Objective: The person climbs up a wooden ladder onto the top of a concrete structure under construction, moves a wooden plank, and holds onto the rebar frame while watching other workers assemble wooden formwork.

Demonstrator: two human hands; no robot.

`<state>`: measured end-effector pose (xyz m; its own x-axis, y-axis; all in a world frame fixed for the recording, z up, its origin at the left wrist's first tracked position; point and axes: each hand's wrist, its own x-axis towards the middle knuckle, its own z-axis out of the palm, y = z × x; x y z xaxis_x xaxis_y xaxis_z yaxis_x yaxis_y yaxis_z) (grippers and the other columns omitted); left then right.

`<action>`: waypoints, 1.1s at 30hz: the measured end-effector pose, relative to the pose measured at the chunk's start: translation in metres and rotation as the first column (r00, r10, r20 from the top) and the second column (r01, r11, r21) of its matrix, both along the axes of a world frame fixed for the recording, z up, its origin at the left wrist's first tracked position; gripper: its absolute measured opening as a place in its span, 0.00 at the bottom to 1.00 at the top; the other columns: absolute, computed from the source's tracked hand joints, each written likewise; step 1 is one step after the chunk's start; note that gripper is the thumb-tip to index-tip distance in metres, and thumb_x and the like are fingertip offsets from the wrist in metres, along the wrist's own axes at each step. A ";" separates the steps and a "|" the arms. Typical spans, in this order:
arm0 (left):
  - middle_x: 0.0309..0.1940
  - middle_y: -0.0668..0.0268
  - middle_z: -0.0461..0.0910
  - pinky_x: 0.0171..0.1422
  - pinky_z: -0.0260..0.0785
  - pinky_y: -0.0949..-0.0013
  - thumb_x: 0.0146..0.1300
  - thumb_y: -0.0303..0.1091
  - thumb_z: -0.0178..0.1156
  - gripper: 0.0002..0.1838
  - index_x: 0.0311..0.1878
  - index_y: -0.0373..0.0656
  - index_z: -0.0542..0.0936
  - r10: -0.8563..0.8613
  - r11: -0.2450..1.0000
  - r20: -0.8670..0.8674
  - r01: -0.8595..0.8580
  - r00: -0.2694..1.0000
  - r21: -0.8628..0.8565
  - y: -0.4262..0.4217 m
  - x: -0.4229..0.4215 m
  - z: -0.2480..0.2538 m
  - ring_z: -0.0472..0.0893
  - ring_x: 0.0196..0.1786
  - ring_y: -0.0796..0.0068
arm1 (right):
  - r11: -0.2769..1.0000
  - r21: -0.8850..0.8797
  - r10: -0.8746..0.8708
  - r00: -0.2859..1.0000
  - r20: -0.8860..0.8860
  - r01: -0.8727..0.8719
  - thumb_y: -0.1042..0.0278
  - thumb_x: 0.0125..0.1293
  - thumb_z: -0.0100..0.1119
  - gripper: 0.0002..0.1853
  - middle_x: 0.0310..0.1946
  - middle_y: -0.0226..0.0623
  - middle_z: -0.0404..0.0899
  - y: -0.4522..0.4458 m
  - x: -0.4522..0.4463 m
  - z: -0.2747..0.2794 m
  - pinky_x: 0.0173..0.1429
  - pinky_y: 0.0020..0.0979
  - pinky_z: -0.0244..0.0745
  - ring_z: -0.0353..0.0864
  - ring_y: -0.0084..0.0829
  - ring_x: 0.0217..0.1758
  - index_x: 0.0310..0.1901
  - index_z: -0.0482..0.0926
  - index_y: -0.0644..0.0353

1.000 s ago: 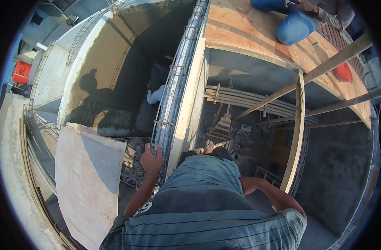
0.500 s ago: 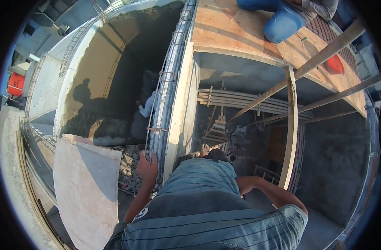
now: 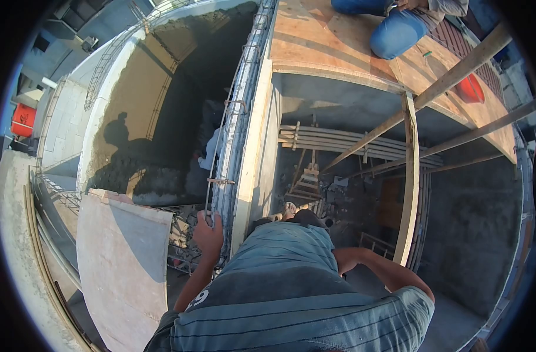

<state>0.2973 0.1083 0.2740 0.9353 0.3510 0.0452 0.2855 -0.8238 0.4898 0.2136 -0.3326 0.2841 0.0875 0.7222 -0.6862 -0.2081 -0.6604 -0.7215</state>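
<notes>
My left hand (image 3: 208, 231) is closed around the end of a thin steel rod (image 3: 220, 138) that runs along the top of the concrete wall (image 3: 228, 158). Beside that wall stands a pale wooden formwork board (image 3: 249, 170). My right hand (image 3: 346, 259) is tucked against my waist at the side of my striped shirt. Its fingers are hidden, so what they do does not show. My feet (image 3: 289, 210) are low down, above a deep room with rubble on its floor.
A co-worker's jeans (image 3: 398, 35) show on the plywood deck (image 3: 326, 44), near a red bowl (image 3: 471, 89). Wooden poles (image 3: 464, 67) slant across the opening beside an upright post (image 3: 408, 176). Another person's sleeve (image 3: 210, 154) is down behind the wall. A panel (image 3: 124, 252) leans left.
The co-worker on the deck has shifted slightly, with a hand now showing more. Below the wall, the other person's arm has moved a little. My hands stay in place.
</notes>
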 end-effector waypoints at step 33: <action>0.24 0.61 0.81 0.38 0.74 0.49 0.72 0.48 0.67 0.17 0.49 0.45 0.80 0.015 1.000 -0.052 -0.016 0.999 -0.009 0.000 0.003 0.005 0.85 0.29 0.51 | 0.999 0.013 -0.042 0.997 0.063 0.041 0.68 0.57 0.81 0.20 0.41 0.44 0.94 -0.007 -0.007 -0.016 0.52 0.38 0.86 0.95 0.35 0.46 0.50 0.90 0.65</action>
